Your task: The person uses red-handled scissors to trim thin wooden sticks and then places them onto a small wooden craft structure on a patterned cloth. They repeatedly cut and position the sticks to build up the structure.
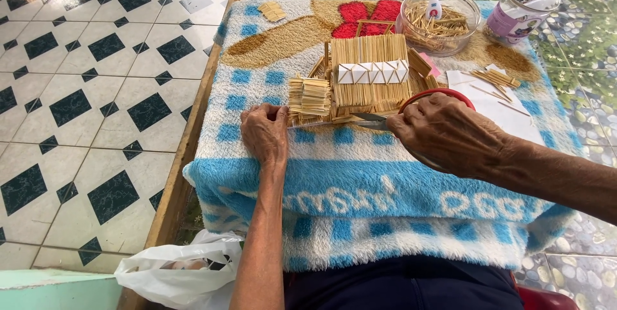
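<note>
Fingers [277,117] of the left hand [265,133] pinch a thin stick [321,124] beside the little stick house [369,82] on the towel [360,188]. The right hand [443,133], fingers curled through red scissors [385,120], holds the blades near; a skewed snip could splinter it or knock the house.

One toothpick house [369,78], one pair of scissors [411,107], one bowl [439,20], one jar [520,9], one plastic bag [177,274].

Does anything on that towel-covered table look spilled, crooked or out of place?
Mostly tidy. A few loose sticks lie scattered at odd angles on the white paper, right of the stick house, and the jar at the far right corner leans on its side. Nothing looks spilled or broken.
</note>
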